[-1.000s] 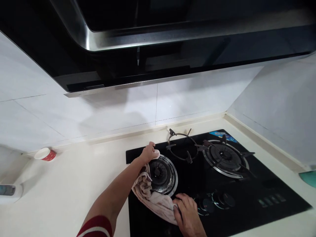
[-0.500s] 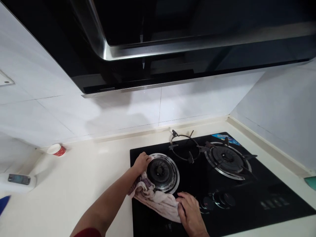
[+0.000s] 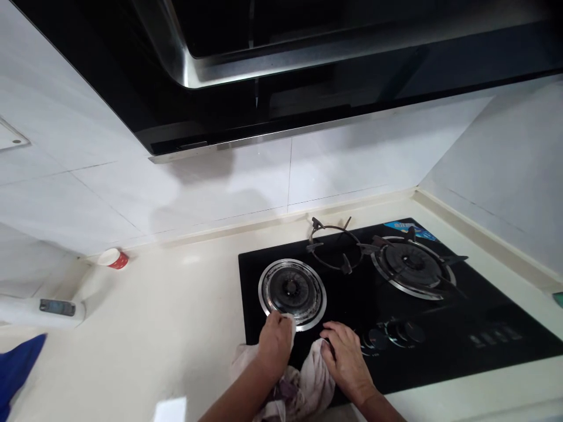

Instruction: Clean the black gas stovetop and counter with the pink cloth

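Note:
A crumpled pale pink cloth (image 3: 317, 375) lies bunched over the front left of the black gas cooktop (image 3: 352, 316). My left hand (image 3: 276, 343) is closed on part of it, at the front rim of the left burner (image 3: 292, 292), which has no pot support on it. My right hand (image 3: 347, 358) grips the other part of the cloth, its fingers bent over the glass just left of the control knobs (image 3: 396, 335). The fingertips of both hands are partly hidden in the folds.
The removed pot support ring (image 3: 336, 246) rests behind, near the right burner (image 3: 412, 264) with its own support. A black range hood (image 3: 308, 111) hangs low above. At left are a red-and-white paper cup (image 3: 113, 258), a white device (image 3: 48, 310) and a blue item (image 3: 20, 369).
My left hand has moved from the burner's left side toward me, to its front edge, dragging the cloth along. The cloth is now more bunched; the view has shifted slightly.

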Demonstrator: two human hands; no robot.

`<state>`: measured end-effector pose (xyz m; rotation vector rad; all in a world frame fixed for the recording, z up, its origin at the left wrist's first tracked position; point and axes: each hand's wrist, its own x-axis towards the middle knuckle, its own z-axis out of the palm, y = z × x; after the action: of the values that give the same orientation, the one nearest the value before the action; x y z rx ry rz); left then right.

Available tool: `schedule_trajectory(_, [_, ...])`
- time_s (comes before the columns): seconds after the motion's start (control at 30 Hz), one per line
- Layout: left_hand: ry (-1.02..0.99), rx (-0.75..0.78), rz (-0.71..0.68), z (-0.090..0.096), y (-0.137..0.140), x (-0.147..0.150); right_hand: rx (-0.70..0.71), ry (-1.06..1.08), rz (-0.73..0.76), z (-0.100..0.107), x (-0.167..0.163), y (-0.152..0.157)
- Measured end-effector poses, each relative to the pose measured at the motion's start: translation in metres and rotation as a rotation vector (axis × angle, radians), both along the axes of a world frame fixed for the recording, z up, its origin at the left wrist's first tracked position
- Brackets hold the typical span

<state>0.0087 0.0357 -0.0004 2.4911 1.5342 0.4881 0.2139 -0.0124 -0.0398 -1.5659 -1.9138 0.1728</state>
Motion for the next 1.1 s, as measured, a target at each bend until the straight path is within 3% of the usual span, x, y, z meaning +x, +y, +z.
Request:
schedule_trajectory(0.2, [0.022,-0.064,-0.069,0.002,0.007,0.069,-0.008,0.038,0.018,-0.001,0.003,-0.002])
schedule_trajectory(0.33, [-0.003,-0.095,-0.108,0.004,0.008,0.085,-0.022,0.087,0.008,-0.002,0.006,-0.003])
schedule_trajectory(0.53, [0.003,-0.098,-0.115,0.001,-0.022,0.039,-0.039,0.082,0.033,-0.002,0.007,-0.005])
schedule_trajectory(0.7, [0.033,-0.085,0.078,0.029,-0.032,-0.005,0.009,0.096,0.039,0.001,0.006,-0.005])
schedule_trajectory(0.87, [0.062,-0.007,0.261,0.038,-0.025,-0.012,0.0,0.148,0.049,0.004,0.006,-0.005])
schedule_trajectory(1.0, [-0.21,-0.022,0.406,0.025,-0.028,-0.021,-0.03,0.151,0.086,0.006,0.009,-0.005])
schedule_trajectory(1.1, [-0.417,-0.033,0.636,0.022,-0.036,-0.045,-0.072,0.091,0.142,0.011,0.011,-0.004])
